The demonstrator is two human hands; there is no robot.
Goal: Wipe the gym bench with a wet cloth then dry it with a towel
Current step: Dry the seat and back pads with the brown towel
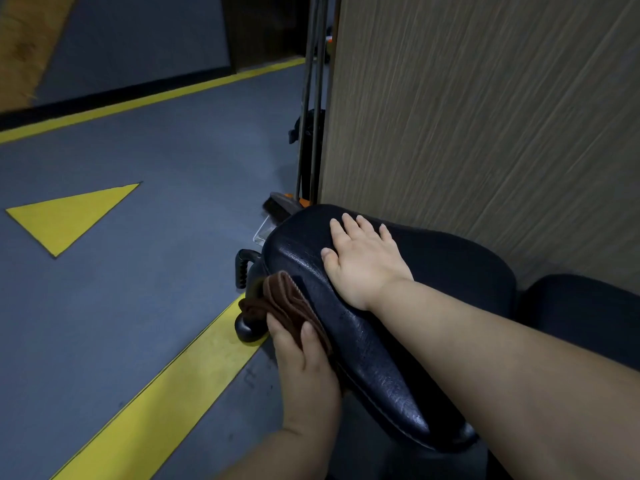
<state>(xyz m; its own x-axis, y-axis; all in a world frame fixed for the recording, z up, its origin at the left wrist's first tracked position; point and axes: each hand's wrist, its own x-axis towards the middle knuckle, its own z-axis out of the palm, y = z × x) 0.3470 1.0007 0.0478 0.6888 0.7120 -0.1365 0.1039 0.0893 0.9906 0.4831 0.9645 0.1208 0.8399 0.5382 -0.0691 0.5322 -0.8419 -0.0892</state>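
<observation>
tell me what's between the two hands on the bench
Only bare black bench pad lies between the left hand, gripping the brown cloth, and the flat right hand, in the head view.

The brown ribbed cloth [284,299] hides most fingers of the left hand [304,368]; the black vinyl bench [363,341] has a rear cushion [581,303] cut by the right edge.

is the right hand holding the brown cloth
No, the left hand grips the brown cloth at the side of the bench pad while the right hand lies flat on top.
</observation>
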